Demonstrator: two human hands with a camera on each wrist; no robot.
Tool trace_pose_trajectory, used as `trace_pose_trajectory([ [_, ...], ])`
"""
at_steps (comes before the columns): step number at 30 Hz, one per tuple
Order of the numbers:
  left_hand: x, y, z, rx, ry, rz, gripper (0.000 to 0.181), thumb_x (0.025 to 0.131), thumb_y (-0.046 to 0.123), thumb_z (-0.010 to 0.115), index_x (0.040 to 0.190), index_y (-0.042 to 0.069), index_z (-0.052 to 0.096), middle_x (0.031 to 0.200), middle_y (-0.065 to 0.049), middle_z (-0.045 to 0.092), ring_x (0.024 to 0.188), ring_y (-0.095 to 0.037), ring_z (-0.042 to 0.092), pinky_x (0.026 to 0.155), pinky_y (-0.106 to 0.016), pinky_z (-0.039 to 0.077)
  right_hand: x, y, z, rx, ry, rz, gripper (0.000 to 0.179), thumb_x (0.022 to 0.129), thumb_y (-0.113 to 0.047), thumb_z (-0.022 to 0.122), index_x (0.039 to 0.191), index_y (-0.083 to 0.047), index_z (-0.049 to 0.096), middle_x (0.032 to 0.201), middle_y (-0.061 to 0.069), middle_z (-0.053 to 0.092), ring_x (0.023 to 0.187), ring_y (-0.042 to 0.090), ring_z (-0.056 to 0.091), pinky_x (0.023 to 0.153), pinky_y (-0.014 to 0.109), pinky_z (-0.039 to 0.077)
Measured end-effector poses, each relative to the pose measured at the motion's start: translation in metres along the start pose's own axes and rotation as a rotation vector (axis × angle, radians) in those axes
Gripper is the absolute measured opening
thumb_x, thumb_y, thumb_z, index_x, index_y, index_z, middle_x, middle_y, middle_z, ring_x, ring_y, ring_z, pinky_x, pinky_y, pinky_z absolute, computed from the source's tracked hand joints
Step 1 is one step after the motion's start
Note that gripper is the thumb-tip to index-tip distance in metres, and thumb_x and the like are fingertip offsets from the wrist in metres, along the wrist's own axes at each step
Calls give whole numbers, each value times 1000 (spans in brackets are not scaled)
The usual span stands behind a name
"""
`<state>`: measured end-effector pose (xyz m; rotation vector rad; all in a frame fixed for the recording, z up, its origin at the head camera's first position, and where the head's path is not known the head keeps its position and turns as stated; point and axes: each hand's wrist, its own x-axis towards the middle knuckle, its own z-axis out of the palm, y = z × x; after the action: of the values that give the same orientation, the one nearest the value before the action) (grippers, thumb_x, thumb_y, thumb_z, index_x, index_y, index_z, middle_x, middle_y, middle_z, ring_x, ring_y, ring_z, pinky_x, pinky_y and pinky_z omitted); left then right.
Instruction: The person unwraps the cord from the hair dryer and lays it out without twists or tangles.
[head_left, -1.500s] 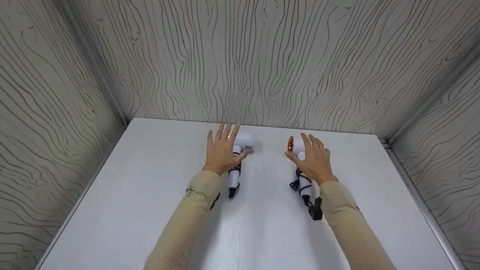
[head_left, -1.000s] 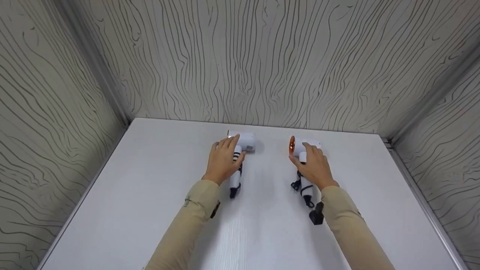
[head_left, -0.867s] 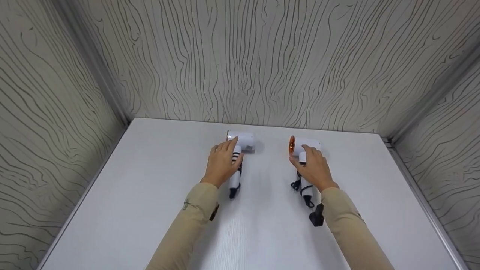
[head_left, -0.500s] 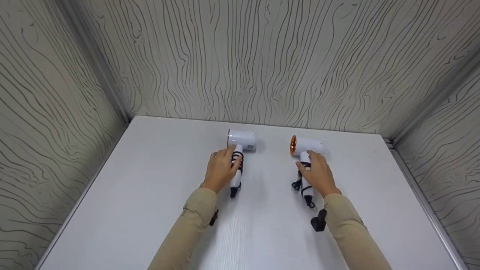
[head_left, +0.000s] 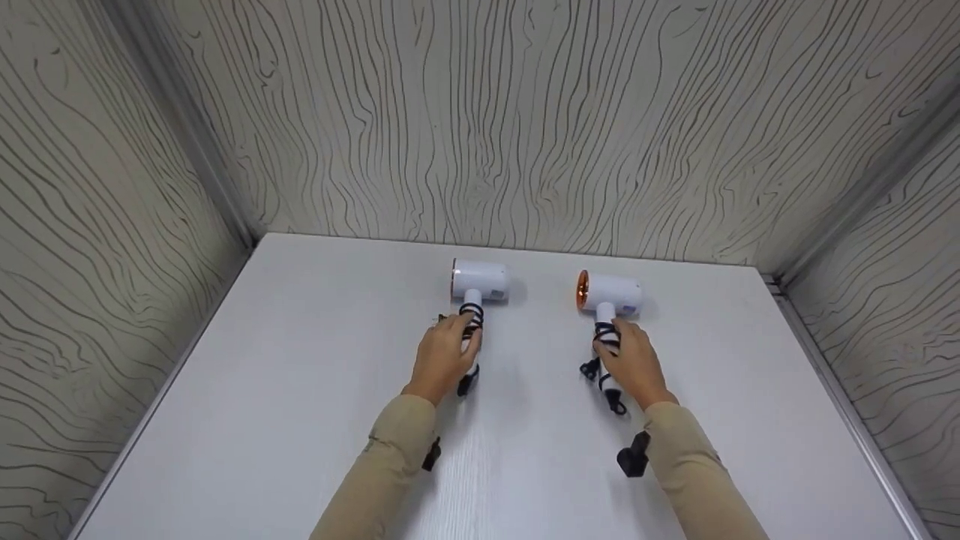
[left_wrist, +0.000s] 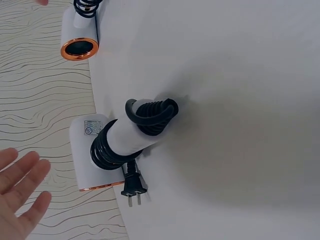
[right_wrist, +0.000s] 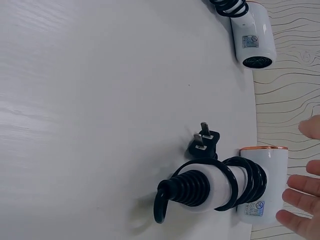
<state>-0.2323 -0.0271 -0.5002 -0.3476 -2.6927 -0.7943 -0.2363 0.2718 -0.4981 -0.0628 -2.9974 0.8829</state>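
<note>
left hand (head_left: 441, 355) relaxed over left hair dryer (head_left: 481, 280), right hand (head_left: 631, 364) relaxed over right hair dryer (head_left: 612, 292), black cords (right_wrist: 256, 181) wound around both handles (right_wrist: 216, 189)

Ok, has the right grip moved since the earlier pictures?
Yes. In the head view, the right grip has moved away from the patterned back wall, toward the person.

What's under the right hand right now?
The handle of the right hair dryer, wrapped in black cord. The right hand hides part of it in the head view; the handle's underside shows in no view.
</note>
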Motion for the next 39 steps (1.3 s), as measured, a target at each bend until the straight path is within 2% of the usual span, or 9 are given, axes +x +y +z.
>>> trace_pose_trajectory([
  [4,-5,-1,4,-18,18,9,31,96,26,57,118,6,64,115,-13,69,107,-28,67,94,-39,55,-1,5,4,12,39,3,54,96,-21,56,139,7,40,138,29,46,131,43,43,112,55,38],
  [10,-13,-5,12,-29,79,53,25,93,21,61,111,5,67,111,-16,70,100,-28,69,87,-40,58,-1,13,13,42,78,17,50,95,-17,56,136,7,43,134,27,50,129,41,47,110,52,41],
  [19,-23,-6,17,-91,59,25,25,93,20,60,111,4,67,104,-12,71,87,-20,70,75,-33,59,-3,23,25,30,129,48,48,91,-13,61,131,11,47,129,30,53,124,43,50,107,51,44],
  [22,-25,-6,20,-95,74,39,22,93,19,61,108,4,68,102,-11,72,85,-19,69,73,-32,58,-3,25,26,37,115,78,52,91,-14,61,133,12,44,131,31,50,125,43,48,107,52,43],
  [26,-28,-6,23,-103,85,54,21,93,17,61,107,3,68,102,-12,72,84,-18,70,72,-31,58,-1,28,28,65,71,117,62,92,-16,59,140,12,32,135,34,44,128,46,44,109,54,40],
  [29,-30,-5,24,-128,64,38,22,93,18,61,108,3,68,104,-11,71,86,-19,70,73,-31,58,1,32,30,80,45,142,68,92,-18,59,143,13,26,137,35,41,129,47,42,111,55,38],
  [34,-33,-4,25,-175,25,25,22,94,16,59,110,2,67,104,-12,70,88,-21,70,73,-29,59,6,39,33,120,20,181,70,93,-19,58,144,14,24,141,36,38,131,48,40,112,55,37],
  [39,-34,-3,26,-174,22,44,22,94,16,59,110,3,66,104,-12,70,87,-20,70,74,-29,59,11,43,37,148,-16,183,77,92,-23,61,144,17,21,143,38,35,133,49,38,113,55,36],
])
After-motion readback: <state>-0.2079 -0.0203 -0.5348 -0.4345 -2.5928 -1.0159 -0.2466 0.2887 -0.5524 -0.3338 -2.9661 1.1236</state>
